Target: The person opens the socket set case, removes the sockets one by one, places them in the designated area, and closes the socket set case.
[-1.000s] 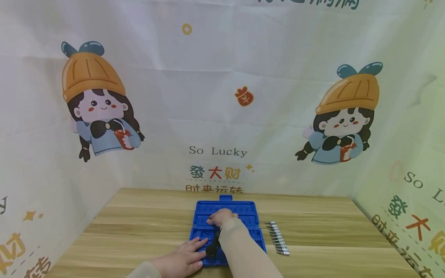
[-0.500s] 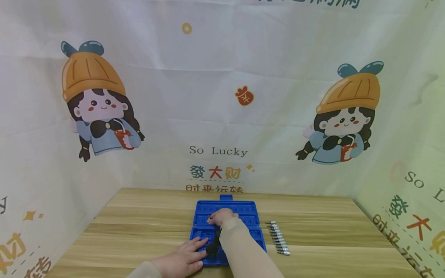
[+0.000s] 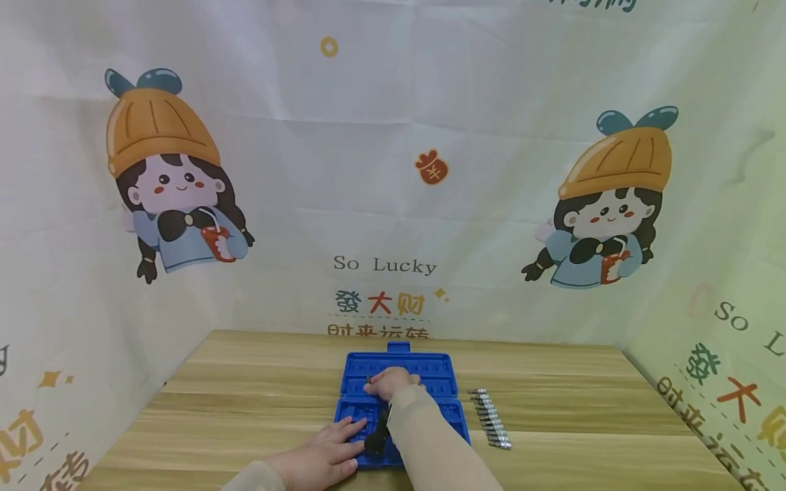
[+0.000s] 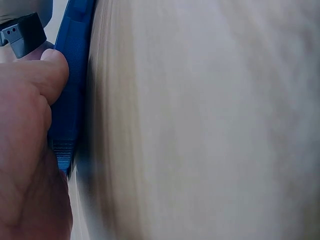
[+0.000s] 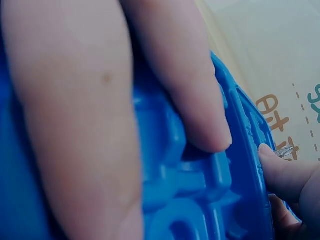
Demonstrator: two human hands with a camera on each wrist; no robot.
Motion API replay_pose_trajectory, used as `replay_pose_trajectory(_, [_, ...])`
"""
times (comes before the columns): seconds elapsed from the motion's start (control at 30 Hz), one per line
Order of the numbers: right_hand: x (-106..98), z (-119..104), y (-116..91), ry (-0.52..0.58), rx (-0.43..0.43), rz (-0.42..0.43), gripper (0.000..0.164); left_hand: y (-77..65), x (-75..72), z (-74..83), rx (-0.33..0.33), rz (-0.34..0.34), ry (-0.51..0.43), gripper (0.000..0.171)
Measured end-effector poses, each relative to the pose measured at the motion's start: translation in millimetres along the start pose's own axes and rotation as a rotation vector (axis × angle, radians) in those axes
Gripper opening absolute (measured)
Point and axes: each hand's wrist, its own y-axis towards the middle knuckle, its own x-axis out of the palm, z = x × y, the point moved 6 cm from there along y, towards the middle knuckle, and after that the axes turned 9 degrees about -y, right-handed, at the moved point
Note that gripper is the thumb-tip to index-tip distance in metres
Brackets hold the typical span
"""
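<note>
An open blue plastic case lies on the wooden table, its moulded slots facing up. My left hand rests with spread fingers on the case's near left part; in the left wrist view its thumb lies along the case's side. Over the middle of the case, my right hand pinches a small silver socket bit between thumb and fingers. The bit's tip sticks out past the fingertips, and the rest is hidden in the grip. Both large fingers crossing the right wrist view belong to my left hand.
Several silver socket bits lie in a slanting row on the table, right of the case. A black wrist camera hangs under the right forearm. A printed cloth stands behind and at both sides.
The right fingers have shifted very slightly, and the bit's tip shows a little more at the fingertips. The left hand stays where it was.
</note>
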Motion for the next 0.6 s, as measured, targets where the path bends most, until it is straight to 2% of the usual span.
replay_pose_trajectory(0.13, [-2.4, -1.5, -1.3, 0.000, -0.020, -0.007, 0.009, 0.2, 0.0, 0.3, 0.006, -0.003, 0.000, 0.051])
replay_pose_trajectory(0.37, [-3.5, -0.3, -0.9, 0.252, -0.050, -0.041, 0.013, -0.4, -0.9, 2.3, 0.003, -0.022, 0.000, 0.048])
replay_pose_trajectory(0.47, [-4.9, -1.9, -1.8, 0.270, -0.089, -0.055, 0.015, -0.3, -0.7, 2.6, -0.001, -0.034, 0.004, 0.047])
replay_pose_trajectory(0.6, [-8.5, -2.9, -4.4, 0.239, -0.165, -0.079, 0.018, 0.4, -0.1, 3.3, 0.034, -0.045, 0.028, 0.046])
